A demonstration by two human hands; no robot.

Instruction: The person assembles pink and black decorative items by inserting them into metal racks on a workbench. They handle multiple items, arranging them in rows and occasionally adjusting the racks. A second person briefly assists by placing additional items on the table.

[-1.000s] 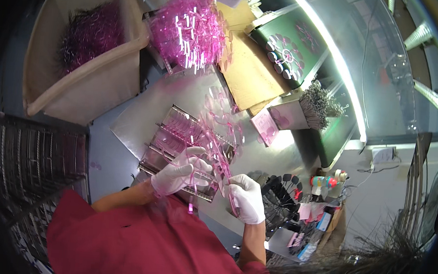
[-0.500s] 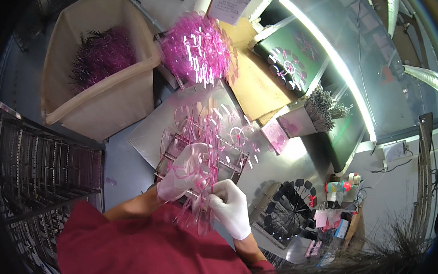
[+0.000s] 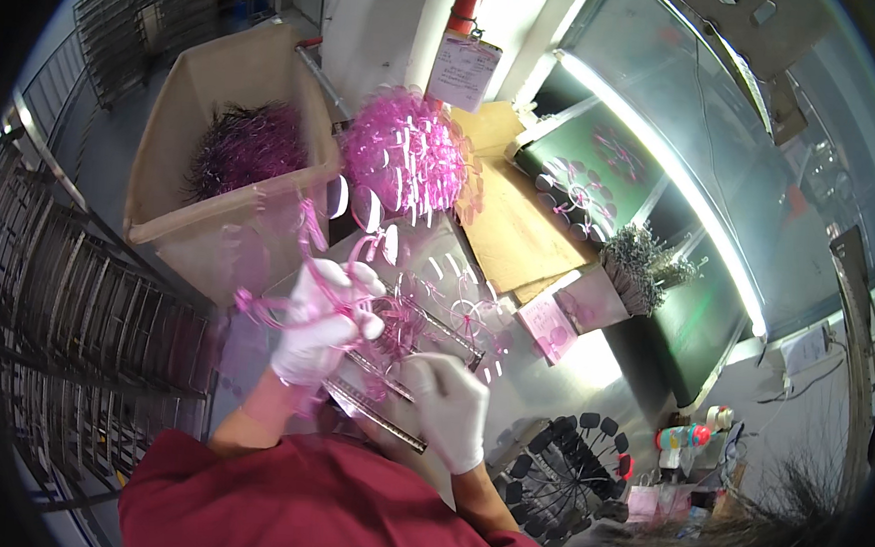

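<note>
My gloved left hand (image 3: 322, 322) is closed around the thin stems of a translucent pink plastic moulding tree (image 3: 351, 298), raised at the left of the metal table. Clear lens-like discs hang from its arms, and some blur with motion. My gloved right hand (image 3: 449, 407) is beside a metal rack with notched bars (image 3: 379, 415). Its fingers are curled, and what they hold, if anything, is hidden. Another pink tree (image 3: 467, 318) with a round hub lies on the table just past the rack, its discs shining. More pink stems lie tangled between both hands.
A large beige bin (image 3: 236, 211) holding dark pink tangled pieces stands at far left. A big pink heap (image 3: 405, 156) sits beyond the table. Wire shelving (image 3: 113, 344) lines the left. A lit tube (image 3: 664, 177), yellow board (image 3: 515, 233), and wheel of black discs (image 3: 565, 477) lie to the right.
My left hand has moved left and up with the pink tree, away from my right hand. My right hand has shifted slightly left. The view has tilted, showing more of the far background.
</note>
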